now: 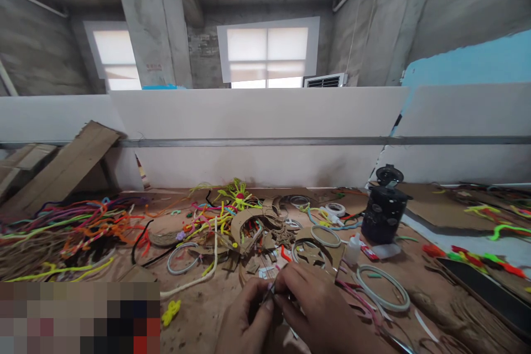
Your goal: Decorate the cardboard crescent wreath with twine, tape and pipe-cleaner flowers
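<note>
My left hand (pixel 249 318) and my right hand (pixel 317 304) meet low in the middle of the head view. Thumbs and fingertips are pinched together around a small, thin, dark piece (pixel 270 291), mostly covered by the fingers; its kind cannot be made out. Beyond the fingertips is a heap of cardboard offcuts, with a curved cardboard strip (pixel 244 221) on it. A small clear bottle (pixel 353 250) stands past my right hand, and a pale ring (pixel 384 287) lies to its right. Left of my left hand rests a yellow flower shape (pixel 171 312), apparently of pipe cleaner.
Coloured pipe cleaners (pixel 99 227) pile up at the left. A dark lidded container (pixel 384 213) stands at the right rear, near a dark, flat, long object (pixel 489 293). White panels (pixel 257 166) close off the table's back. Cardboard (pixel 70 160) leans at the far left.
</note>
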{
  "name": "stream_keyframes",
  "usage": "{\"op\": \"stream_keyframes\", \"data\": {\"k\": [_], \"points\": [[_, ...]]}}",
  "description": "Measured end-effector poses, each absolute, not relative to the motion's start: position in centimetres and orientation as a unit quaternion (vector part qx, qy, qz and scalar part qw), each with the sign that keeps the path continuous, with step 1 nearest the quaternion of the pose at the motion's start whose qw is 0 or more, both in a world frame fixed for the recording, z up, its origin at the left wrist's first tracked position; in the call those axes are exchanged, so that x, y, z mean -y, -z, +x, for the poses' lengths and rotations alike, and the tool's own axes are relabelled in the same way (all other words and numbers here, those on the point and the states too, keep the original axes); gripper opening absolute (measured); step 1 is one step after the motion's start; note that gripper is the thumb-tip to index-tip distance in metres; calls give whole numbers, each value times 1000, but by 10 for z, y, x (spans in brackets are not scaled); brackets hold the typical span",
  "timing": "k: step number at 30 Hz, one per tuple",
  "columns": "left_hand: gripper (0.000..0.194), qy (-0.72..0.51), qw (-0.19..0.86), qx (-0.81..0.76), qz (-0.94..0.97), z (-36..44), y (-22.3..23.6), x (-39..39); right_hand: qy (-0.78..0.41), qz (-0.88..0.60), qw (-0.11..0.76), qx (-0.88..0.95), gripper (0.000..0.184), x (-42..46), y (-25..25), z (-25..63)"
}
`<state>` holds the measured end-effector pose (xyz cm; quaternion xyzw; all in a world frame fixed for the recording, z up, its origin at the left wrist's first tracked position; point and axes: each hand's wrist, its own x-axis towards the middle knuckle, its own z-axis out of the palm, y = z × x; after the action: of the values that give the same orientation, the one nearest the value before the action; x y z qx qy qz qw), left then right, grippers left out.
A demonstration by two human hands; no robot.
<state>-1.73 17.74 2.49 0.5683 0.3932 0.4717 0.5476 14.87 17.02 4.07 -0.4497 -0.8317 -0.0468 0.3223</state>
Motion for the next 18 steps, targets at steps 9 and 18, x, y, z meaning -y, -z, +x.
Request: {"op": "stream_keyframes", "data": {"k": [9, 18], "points": [[25, -467, 545, -398, 571, -15, -22, -177, 78, -439, 333, 831, 18, -173, -37, 147], [32, -473, 550, -402, 559, -16, -10, -182, 26, -450, 314, 836, 17, -173, -39, 147]]}}
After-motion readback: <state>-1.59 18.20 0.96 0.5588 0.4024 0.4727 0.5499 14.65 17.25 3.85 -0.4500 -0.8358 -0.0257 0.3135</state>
